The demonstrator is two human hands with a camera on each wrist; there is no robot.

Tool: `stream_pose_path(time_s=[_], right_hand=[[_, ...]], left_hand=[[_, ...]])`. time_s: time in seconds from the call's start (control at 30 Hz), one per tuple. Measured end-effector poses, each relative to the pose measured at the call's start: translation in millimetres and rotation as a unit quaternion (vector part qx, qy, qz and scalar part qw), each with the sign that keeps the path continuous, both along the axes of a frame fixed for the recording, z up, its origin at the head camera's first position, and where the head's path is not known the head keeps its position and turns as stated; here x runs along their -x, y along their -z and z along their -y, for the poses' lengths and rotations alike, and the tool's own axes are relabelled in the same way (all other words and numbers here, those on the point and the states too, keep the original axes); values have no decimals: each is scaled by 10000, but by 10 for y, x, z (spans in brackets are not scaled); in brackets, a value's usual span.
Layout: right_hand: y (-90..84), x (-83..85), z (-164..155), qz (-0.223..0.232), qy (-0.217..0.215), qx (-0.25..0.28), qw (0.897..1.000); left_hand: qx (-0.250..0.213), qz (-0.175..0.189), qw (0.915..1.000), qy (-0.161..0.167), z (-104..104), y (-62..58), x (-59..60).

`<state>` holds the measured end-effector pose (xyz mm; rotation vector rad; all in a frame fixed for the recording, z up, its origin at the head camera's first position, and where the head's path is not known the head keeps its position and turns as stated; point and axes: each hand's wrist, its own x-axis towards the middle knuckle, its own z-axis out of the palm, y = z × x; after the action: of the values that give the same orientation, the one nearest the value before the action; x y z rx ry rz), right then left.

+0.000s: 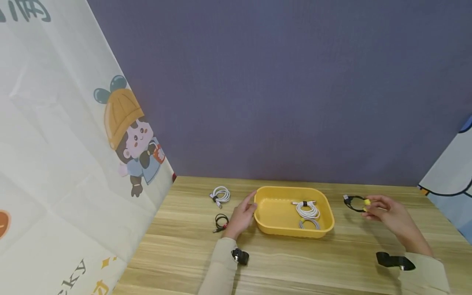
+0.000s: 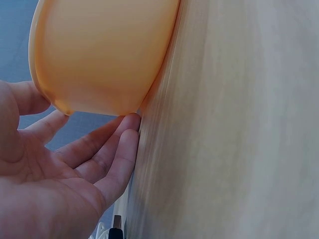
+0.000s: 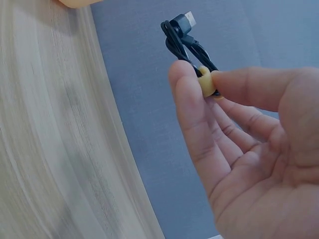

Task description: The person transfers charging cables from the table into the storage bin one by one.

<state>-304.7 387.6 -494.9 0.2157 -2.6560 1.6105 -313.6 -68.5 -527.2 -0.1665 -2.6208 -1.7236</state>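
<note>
My right hand (image 1: 392, 217) pinches a coiled black USB cable (image 1: 354, 203) between thumb and fingers, at its yellow tie (image 3: 206, 82). It is held above the table, right of a yellow plastic basket (image 1: 274, 232), with the metal plug (image 3: 190, 20) pointing away from the palm. At the basket's left end, my left hand (image 1: 241, 216) rests its fingertips against the outer wall and rim, fingers mostly straight. Inside the basket's right half lie a coiled white cable (image 1: 308, 212) with a black tie and a coiled grey cable (image 1: 309, 224).
Left of the basket, another coiled white cable (image 1: 221, 194) lies on the wooden table (image 1: 295, 262). A black cable (image 1: 220, 221) with a red tie lies nearer, close to my left hand. A dark blue panel (image 1: 276, 90) stands behind the table.
</note>
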Motion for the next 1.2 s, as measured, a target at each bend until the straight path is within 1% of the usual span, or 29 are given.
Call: stream_pose_path(time_s=[0.13,0.3,0.63,0.87,0.97,1.07,1.2], right_hand=[[-24,4,36,69,44,-95,9999],[-37,13,71,81,63,-75,9999],[-84,0,139,-33,-29,81,10000],[-118,-9,208,32,-108,-2,9999],[-123,-4,227,53,-113,-39,9999],[-121,1,244,5,-137,-56,9999],[-123,8,272,-97,-160,-24,9998]], left_hand=[[-67,-5,10000,9,-4,-9,-3],[-115,5,9999,11,-2,-19,-5],[-85,52,10000,2,3,-20,-6],[-75,16,10000,12,5,-20,-14],[-86,69,9999,12,6,-16,-9],[-95,107,9999,13,8,-13,-5],[-82,66,9999,21,9,-12,0]])
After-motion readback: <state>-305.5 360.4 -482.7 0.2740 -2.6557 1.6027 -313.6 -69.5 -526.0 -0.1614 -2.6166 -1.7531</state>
